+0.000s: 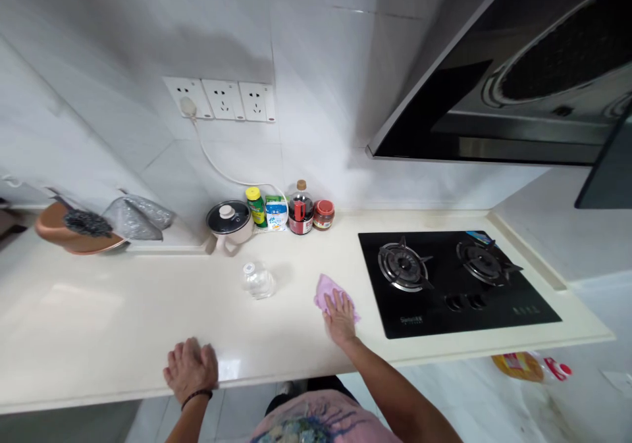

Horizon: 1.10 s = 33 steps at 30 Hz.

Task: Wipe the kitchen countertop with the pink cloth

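Observation:
My right hand (340, 318) lies flat on a pink cloth (326, 288), fingers spread, pressing it against the cream countertop (162, 298). The cloth's edges show beyond the fingertips and beside the hand. To the left, my left hand (191, 366) rests palm down near the counter's front edge. Its fingers are slightly bent and apart, and nothing shows in them. Between and beyond the hands is a clear glass or plastic jar (259, 284) with a whitish top.
A black gas hob (444, 321) lies right of the cloth, under a range hood (474, 120). Along the wall stand a lidded electric pot (237, 235), a yellow-capped container (257, 207), a dark sauce bottle (301, 209) and a red-lidded jar (324, 215). An oil bottle (521, 366) lies on the floor.

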Available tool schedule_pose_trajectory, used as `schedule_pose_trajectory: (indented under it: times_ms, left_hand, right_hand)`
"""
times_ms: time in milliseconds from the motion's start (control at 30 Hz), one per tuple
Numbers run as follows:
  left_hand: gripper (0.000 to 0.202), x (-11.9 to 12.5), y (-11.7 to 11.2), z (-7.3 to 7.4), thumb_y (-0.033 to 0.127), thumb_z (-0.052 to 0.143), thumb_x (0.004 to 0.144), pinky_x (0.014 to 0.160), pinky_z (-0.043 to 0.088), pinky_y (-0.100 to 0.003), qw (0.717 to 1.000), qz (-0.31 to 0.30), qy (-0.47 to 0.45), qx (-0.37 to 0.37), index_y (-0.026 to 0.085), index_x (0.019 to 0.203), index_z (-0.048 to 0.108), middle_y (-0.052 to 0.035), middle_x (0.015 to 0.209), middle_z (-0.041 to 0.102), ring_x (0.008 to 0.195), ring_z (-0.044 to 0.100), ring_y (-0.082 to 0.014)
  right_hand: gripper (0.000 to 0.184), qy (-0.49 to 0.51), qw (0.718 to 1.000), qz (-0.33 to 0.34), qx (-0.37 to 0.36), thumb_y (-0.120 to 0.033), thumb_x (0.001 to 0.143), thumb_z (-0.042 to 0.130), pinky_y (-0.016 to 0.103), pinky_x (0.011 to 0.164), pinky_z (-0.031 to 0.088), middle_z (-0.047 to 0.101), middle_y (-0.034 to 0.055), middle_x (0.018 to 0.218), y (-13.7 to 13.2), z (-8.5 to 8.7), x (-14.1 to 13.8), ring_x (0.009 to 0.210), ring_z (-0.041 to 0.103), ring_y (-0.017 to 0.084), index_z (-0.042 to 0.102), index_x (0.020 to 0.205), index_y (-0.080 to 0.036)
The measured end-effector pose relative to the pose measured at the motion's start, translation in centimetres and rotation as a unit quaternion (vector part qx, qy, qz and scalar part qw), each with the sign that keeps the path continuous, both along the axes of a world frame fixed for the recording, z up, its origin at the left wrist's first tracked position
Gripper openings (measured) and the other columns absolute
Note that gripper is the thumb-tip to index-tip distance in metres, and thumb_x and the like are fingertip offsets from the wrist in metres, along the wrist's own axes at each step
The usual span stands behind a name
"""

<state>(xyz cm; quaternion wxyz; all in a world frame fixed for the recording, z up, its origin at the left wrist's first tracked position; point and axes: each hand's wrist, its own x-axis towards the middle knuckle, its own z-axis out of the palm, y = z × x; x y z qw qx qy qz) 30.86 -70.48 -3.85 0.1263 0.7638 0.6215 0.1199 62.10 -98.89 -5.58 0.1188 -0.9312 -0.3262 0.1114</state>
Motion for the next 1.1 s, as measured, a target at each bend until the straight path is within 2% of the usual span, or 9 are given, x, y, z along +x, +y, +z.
schedule_pose_trajectory:
  times_ms: [167, 300, 400, 500, 600, 700, 800, 867, 1100]
  left_hand:
    - [0.065, -0.2, 0.0, -0.7, 0.043, 0.031, 0.104, 0.131, 0.022, -0.059, 1.0, 0.006, -0.01, -0.007, 0.01, 0.157, 0.048, -0.0238, 0.17, 0.042, 0.164, 0.025, -0.0352]
    - [0.063, -0.3, -0.1, -0.9, 0.042, 0.032, 0.105, 0.132, 0.021, -0.057, 1.0, 0.01, -0.015, -0.011, 0.012, 0.158, 0.047, -0.0214, 0.171, 0.041, 0.165, 0.025, -0.0334]
    - [0.064, -0.3, -0.1, -0.9, 0.041, 0.031, 0.105, 0.132, 0.021, -0.057, 1.0, 0.008, -0.024, -0.007, 0.009, 0.158, 0.048, -0.0216, 0.171, 0.042, 0.164, 0.026, -0.0336]
    - [0.065, -0.4, -0.1, -1.0, 0.041, 0.031, 0.105, 0.132, 0.021, -0.058, 0.999, 0.004, -0.037, -0.005, 0.007, 0.157, 0.049, -0.0228, 0.17, 0.043, 0.164, 0.027, -0.0347]
    - [0.065, -0.4, -0.1, -1.1, 0.04, 0.031, 0.105, 0.133, 0.02, -0.058, 0.999, 0.002, -0.043, -0.005, 0.007, 0.157, 0.05, -0.0228, 0.17, 0.043, 0.164, 0.027, -0.0339]
    - [0.064, -0.5, -0.2, -1.2, 0.04, 0.03, 0.106, 0.134, 0.018, -0.056, 0.999, 0.0, -0.046, 0.0, 0.007, 0.157, 0.05, -0.0216, 0.17, 0.044, 0.164, 0.027, -0.0326]
    - [0.065, -0.6, -0.1, -1.3, 0.04, 0.029, 0.106, 0.134, 0.018, -0.056, 0.999, -0.001, -0.054, -0.002, 0.006, 0.158, 0.05, -0.0216, 0.169, 0.045, 0.164, 0.027, -0.0325]
    - [0.065, -0.6, -0.1, -1.3, 0.039, 0.03, 0.105, 0.134, 0.018, -0.057, 0.998, -0.001, -0.057, -0.007, 0.006, 0.158, 0.05, -0.0216, 0.169, 0.045, 0.164, 0.027, -0.0325]
    - [0.063, -0.6, -0.2, -1.2, 0.036, 0.033, 0.105, 0.135, 0.017, -0.056, 0.998, 0.0, -0.06, -0.005, 0.008, 0.158, 0.051, -0.0208, 0.17, 0.044, 0.164, 0.028, -0.0315]
  right_hand:
    - [0.061, 0.102, 0.965, 0.241, 0.033, -0.054, 0.106, 0.05, 0.062, 0.134, 0.016, 0.021, -0.0016, 0.18, 2.9, 0.9, -6.8, 0.166, 0.016, 0.037, 0.04, 0.165, -0.042]
    - [0.058, 0.104, 0.934, 0.339, 0.039, -0.045, 0.109, 0.046, 0.059, 0.135, 0.017, 0.017, -0.0048, 0.181, 1.0, 0.8, -8.3, 0.167, 0.015, 0.031, 0.036, 0.166, -0.046]
    - [0.059, 0.043, 0.959, 0.281, 0.02, -0.034, 0.107, 0.047, 0.058, 0.134, 0.021, 0.023, -0.0046, 0.179, -4.0, -0.2, -6.4, 0.166, 0.021, 0.029, 0.039, 0.164, -0.046]
    - [0.057, -0.042, 0.988, 0.145, -0.02, -0.035, 0.106, 0.043, 0.059, 0.132, 0.026, 0.031, -0.0011, 0.177, -11.4, -2.0, -3.6, 0.163, 0.028, 0.032, 0.044, 0.163, -0.041]
    - [0.056, -0.111, 0.992, 0.0, -0.057, -0.041, 0.107, 0.034, 0.061, 0.129, 0.031, 0.037, 0.0051, 0.174, -17.9, -4.0, -1.8, 0.16, 0.035, 0.033, 0.053, 0.159, -0.032]
    - [0.058, -0.141, 0.987, -0.049, -0.055, -0.042, 0.108, 0.029, 0.061, 0.126, 0.034, 0.037, 0.0051, 0.174, -19.9, -5.6, -2.3, 0.16, 0.036, 0.031, 0.053, 0.159, -0.031]
    - [0.058, -0.15, 0.986, -0.061, -0.043, -0.043, 0.107, 0.032, 0.064, 0.125, 0.034, 0.038, 0.0061, 0.174, -16.8, -6.0, -4.6, 0.163, 0.029, 0.036, 0.054, 0.159, -0.032]
    - [0.056, -0.121, 0.992, 0.0, -0.042, -0.043, 0.106, 0.037, 0.066, 0.126, 0.031, 0.037, 0.0053, 0.174, -13.1, -5.3, -6.6, 0.163, 0.027, 0.037, 0.052, 0.16, -0.034]
    - [0.067, 0.086, 0.966, 0.24, -0.049, -0.047, 0.105, 0.051, 0.068, 0.133, 0.01, 0.012, -0.0017, 0.181, 1.1, 0.5, -11.3, 0.167, 0.011, 0.037, 0.029, 0.168, -0.046]
